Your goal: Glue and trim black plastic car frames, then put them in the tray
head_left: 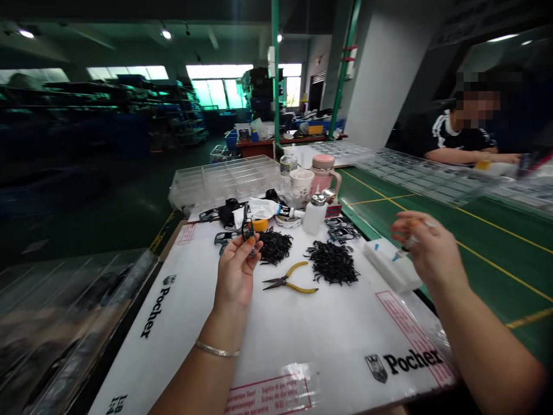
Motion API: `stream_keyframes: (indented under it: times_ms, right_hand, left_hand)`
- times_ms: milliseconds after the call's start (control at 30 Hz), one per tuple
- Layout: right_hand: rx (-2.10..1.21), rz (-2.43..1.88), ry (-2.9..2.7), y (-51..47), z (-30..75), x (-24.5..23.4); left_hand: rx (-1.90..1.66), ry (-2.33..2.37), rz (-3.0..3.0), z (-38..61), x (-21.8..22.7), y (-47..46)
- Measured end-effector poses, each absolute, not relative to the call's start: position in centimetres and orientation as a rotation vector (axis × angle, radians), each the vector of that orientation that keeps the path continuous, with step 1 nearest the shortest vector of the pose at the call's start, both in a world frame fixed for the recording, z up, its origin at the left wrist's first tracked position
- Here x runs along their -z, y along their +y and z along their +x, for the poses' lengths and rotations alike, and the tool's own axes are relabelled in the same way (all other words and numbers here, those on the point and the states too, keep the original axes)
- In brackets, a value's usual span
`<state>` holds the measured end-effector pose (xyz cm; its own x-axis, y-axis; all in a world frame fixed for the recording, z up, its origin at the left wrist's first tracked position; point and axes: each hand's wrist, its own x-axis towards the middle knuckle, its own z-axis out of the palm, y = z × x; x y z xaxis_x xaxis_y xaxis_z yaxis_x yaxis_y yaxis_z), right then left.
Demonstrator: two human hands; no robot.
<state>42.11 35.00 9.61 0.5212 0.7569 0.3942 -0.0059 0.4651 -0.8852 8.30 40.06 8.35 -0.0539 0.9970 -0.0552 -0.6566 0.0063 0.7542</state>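
Observation:
My left hand (237, 271) is raised over the white board (190, 323), its fingers pinched on a thin black plastic part (247, 223) held upright. At the right, my right hand (436, 253) is closed around a small dispenser with a blue needle tip (399, 253). The tip points down and left over a white foam-like block (391, 271); I cannot tell whether they touch. Beyond my left hand lies one pile of small curved black pieces (276, 246). A second pile of black pieces (332, 264) sits to its right. Yellow-handled pliers (284, 281) lie open in front.
A white bottle with a metal cap (315, 214), a paper cup (301, 185) and a pink jug (322, 173) stand at the back. Clear divided trays (228, 178) are behind left. Black car-shaped parts (342, 230) lie nearby. Another person (462, 138) sits far right.

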Motion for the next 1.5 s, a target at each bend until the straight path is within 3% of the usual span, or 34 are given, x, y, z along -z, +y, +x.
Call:
stream_keyframes:
  times_ms: [167, 233, 433, 767, 1167, 1367, 1500]
  right_hand:
    - [0.256, -0.926, -1.053, 34.3, 38.4, -12.2]
    - [0.356, -0.989, -1.315, 35.0, 35.4, -12.6]
    - [-0.129, -1.287, -2.338, 40.4, 26.0, -8.9]
    - [0.099, -1.408, -2.577, 42.7, 21.4, -5.5]
    - [0.113, -1.299, -2.621, 42.4, 21.2, -5.8]
    - [-0.111, -1.344, -2.306, 41.6, 24.5, -7.9]
    - [-0.237, -1.406, -1.983, 40.8, 28.6, -9.6]
  left_hand:
    - [-1.614, 0.775, 0.67, 6.4, -8.9, 41.1]
    - [-1.644, 0.812, 0.672, 6.1, -9.0, 41.4]
    - [-1.661, 0.895, 0.745, 6.2, -8.8, 41.4]
    - [-1.641, 0.983, 0.865, 6.8, -8.5, 41.5]
    - [-1.615, 1.153, 1.126, 6.6, -7.5, 41.6]
    - [-1.656, 1.181, 1.41, 6.8, -7.8, 40.7]
    - [-1.743, 1.182, 1.945, 7.4, -7.7, 39.7]
